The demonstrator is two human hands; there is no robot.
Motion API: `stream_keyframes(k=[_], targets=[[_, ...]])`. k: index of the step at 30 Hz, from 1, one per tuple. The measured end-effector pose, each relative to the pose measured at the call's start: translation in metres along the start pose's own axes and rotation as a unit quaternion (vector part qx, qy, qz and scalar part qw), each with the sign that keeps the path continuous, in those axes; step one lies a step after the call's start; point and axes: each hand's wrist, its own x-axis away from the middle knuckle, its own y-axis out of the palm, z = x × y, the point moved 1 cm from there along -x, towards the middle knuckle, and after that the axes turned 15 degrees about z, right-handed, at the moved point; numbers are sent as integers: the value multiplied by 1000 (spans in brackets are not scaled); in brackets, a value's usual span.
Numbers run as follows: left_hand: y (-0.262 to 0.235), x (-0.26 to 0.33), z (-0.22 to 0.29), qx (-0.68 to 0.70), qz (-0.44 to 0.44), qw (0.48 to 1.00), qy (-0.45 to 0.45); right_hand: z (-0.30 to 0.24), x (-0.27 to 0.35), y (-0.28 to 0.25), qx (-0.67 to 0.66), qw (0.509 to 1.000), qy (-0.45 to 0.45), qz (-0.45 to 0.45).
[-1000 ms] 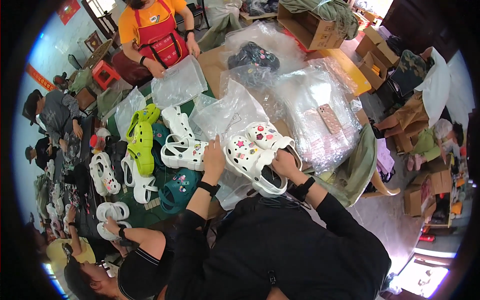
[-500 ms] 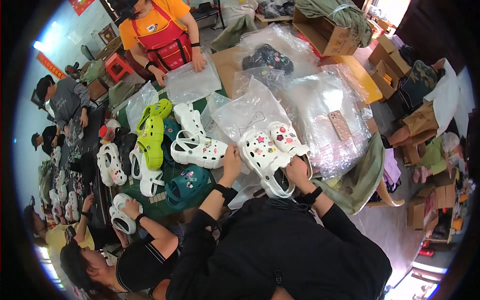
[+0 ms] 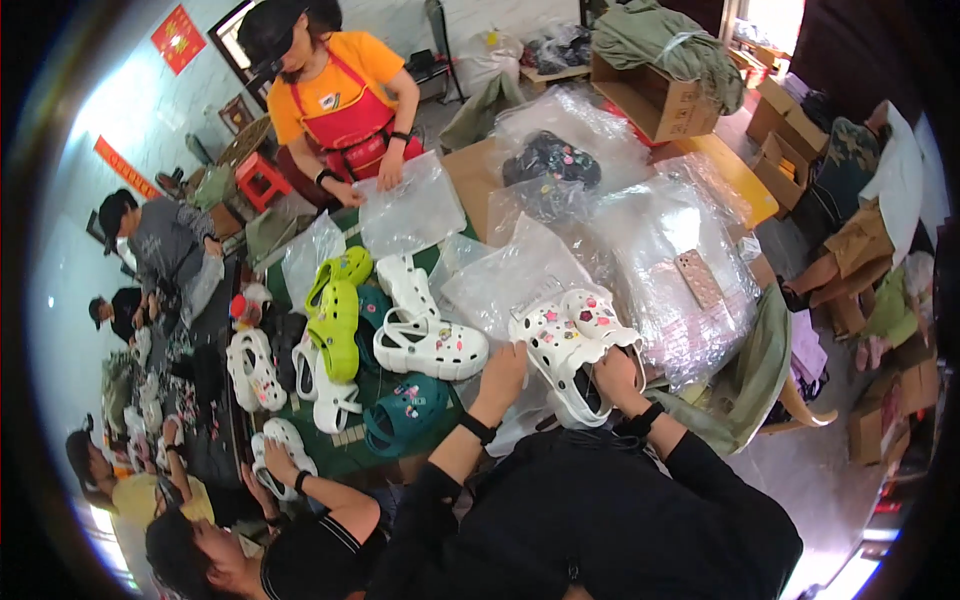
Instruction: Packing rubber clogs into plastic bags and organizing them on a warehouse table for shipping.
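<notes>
A pair of white clogs [image 3: 548, 342] with colourful charms is in front of me, toes pointing away, the two shoes side by side. My left hand [image 3: 503, 382] is closed at the outer edge of the left clog, its fingertips partly hidden by the shoe. My right hand [image 3: 616, 374] grips the pair at the open heel end, some fingers out of sight inside. Just beyond the toes a clear plastic bag [image 3: 505, 285] lies on the table. Left of my hands sit another white clog [image 3: 440, 350] and a dark teal clog [image 3: 410, 412].
Lime green clogs [image 3: 338, 325] and more white clogs [image 3: 258, 370] stand farther left. On my right, a stack of clear bags [image 3: 660, 250] carries a phone [image 3: 698, 280]. Across the table a co-worker in a red apron [image 3: 345, 135] handles a bag; another co-worker's hand [image 3: 283, 465] holds white clogs.
The whole view has shifted, so the table appears lower and farther right. Both my hands keep hold of the white clogs. The co-worker across the table has raised one hand along the bag.
</notes>
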Motion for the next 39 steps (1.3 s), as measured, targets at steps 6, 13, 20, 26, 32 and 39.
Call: stream_keyframes(k=[6, 13, 20, 26, 32, 39], targets=[[-9, -4, 13, 28, 25, 999, 25, -9, 1, -2, 45, 994, -100, -8], [-15, -8, 17, 18, 45, 997, 63, -21, 9, -5, 70, 976, -208, -11], [-12, -38, 22, -84, 83, 991, 62, -29, 22, 2, 56, 941, -332, -47], [-7, -64, 20, -63, 87, 991, 84, -28, 22, 15, 26, 915, -401, -15], [-14, -73, 45, -15, 105, 985, 134, -37, 20, 11, 22, 897, -441, 0], [-12, -59, 55, 48, 88, 982, 161, -27, 19, 19, 48, 900, -433, -21]])
